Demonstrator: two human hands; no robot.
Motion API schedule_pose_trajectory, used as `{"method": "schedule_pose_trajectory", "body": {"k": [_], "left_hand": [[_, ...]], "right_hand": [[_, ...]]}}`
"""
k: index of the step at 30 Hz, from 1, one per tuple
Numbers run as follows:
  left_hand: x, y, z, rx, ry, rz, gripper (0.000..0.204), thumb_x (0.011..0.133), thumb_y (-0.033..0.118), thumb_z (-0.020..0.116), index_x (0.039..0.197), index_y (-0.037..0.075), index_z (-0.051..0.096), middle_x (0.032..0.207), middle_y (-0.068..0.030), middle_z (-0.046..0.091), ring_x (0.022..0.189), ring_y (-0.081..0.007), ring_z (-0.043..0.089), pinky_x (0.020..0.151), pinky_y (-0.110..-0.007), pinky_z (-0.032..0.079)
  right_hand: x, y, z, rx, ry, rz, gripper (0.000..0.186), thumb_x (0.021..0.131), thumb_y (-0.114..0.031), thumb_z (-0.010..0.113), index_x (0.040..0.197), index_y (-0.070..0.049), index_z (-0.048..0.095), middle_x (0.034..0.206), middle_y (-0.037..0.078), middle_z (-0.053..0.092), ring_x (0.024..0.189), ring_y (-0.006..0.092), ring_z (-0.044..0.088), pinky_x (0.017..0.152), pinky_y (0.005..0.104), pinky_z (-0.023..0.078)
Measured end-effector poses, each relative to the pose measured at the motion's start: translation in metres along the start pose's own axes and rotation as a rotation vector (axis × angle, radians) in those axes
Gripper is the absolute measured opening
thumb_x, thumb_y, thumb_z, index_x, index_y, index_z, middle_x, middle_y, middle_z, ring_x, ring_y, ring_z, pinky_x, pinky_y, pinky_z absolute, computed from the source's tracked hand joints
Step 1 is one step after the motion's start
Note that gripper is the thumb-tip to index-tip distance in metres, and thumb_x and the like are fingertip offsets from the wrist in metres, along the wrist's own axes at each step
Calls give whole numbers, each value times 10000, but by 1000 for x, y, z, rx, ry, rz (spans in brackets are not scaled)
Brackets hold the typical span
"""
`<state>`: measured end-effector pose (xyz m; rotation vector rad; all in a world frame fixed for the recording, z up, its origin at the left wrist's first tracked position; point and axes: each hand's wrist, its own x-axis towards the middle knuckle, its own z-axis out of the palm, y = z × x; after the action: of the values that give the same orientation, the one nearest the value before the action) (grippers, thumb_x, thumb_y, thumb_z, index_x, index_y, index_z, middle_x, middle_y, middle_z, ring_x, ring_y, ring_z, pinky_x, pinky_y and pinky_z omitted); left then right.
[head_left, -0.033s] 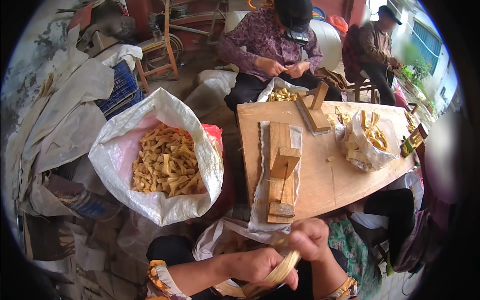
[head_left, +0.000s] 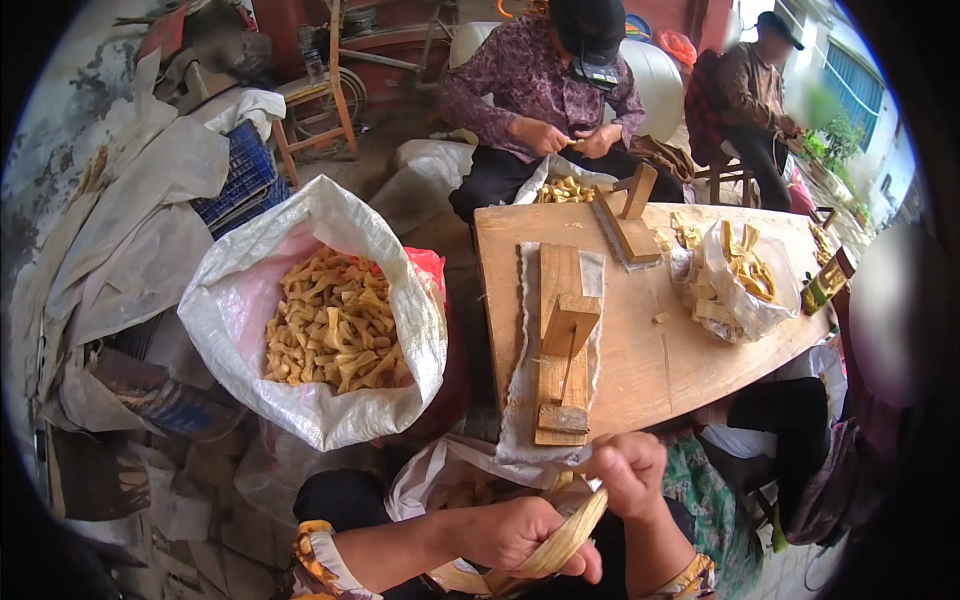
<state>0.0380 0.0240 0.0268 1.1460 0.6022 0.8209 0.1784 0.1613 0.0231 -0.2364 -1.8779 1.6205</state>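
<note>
In my left hand (head_left: 522, 537), low in the middle, I grip a long, pale yellow, flat strip (head_left: 562, 541) that looks like tofu skin. It slants up to my right hand (head_left: 630, 475), whose fingers are curled closed around its upper end. An open white sack (head_left: 430, 480) lies in my lap beneath both hands, with more yellowish pieces partly hidden inside. Just beyond my hands, a wooden block device (head_left: 570, 325) with a thin rod rests on a cloth (head_left: 515, 420) at the table's near left corner.
A white woven sack (head_left: 215, 290) full of knotted yellow pieces (head_left: 335, 325) stands left of the wooden table (head_left: 640, 375). On the table are a second wooden device (head_left: 630, 230) and a plastic bag of strips (head_left: 760, 320). A co-worker (head_left: 535, 85) sits opposite, handling a small piece.
My right hand has shifted slightly up and right, and the strip between my hands shows more of its length. The co-worker's fingers have moved a little.
</note>
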Motion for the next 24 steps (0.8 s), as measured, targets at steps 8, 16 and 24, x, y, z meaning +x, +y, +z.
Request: {"method": "schedule_pose_trajectory", "body": {"k": [8, 16, 24], "left_hand": [[-13, 4, -30, 1356, 685, 501, 206, 806, 233, 702, 933, 75, 664, 651, -33, 462, 593, -221, 576, 520, -345, 464], [-8, -5, -21, 1340, 926, 693, 304, 730, 171, 773, 987, 28, 697, 987, -72, 642, 780, -229, 650, 669, -329, 526], [-15, -13, -17, 1163, 925, 245, 233, 773, 43, 623, 997, -8, 656, 1169, -111, 631, 881, -258, 648, 765, -360, 518]], "right_hand": [[-14, 20, 21, 508, -168, 740, 180, 924, -130, 611, 847, 26, 656, 729, 32, 599, 652, 82, 531, 582, 234, 421], [-28, 25, 28, 600, 184, 605, 98, 888, -60, 656, 930, 27, 671, 868, 80, 668, 706, 119, 624, 591, 237, 503], [-19, 15, 26, -413, -68, 37, 198, 862, -159, 699, 914, 26, 649, 693, 124, 619, 550, 224, 597, 521, 320, 477]]}}
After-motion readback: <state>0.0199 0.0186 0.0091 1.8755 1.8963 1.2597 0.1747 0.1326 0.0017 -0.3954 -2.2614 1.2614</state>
